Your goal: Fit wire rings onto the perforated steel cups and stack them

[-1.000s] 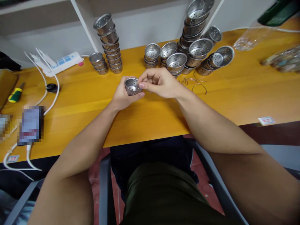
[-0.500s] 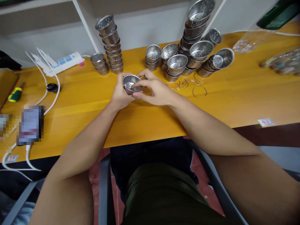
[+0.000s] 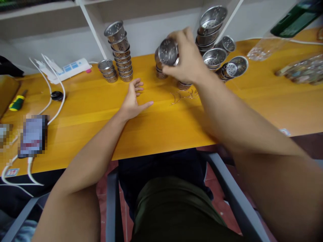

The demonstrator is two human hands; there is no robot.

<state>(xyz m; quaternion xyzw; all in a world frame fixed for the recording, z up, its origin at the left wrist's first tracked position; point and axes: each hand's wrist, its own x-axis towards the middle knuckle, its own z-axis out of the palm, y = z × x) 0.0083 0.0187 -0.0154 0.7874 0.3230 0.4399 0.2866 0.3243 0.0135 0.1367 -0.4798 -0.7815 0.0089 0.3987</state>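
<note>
My right hand [image 3: 185, 55] grips a perforated metal cup [image 3: 168, 52], tilted with its side and holes toward me. The cup hangs at a short stack of similar cups [image 3: 161, 74], partly covering it; whether they touch I cannot tell. Fingers apart and holding nothing, my left hand [image 3: 133, 101] rests over the wooden table [image 3: 156, 127]. Near it stand a tall stack of perforated cups [image 3: 121, 50] and a shorter stack [image 3: 108, 71]. Below my right hand lie thin curved wire pieces [image 3: 185, 96], close to another cup [image 3: 184, 85] mostly hidden by that hand.
More stacked cups [image 3: 210, 30] stand at the back right, with tilted cups [image 3: 236, 67] beside them. A power strip [image 3: 72, 69], a phone [image 3: 33, 136], white cables and a screwdriver [image 3: 17, 102] lie at left. A plastic bottle [image 3: 267, 43] and a clear bag [image 3: 302, 70] lie at right.
The cup has left my left hand and moved up and right in my right hand to the short stack. My left hand has opened and stayed near the same spot.
</note>
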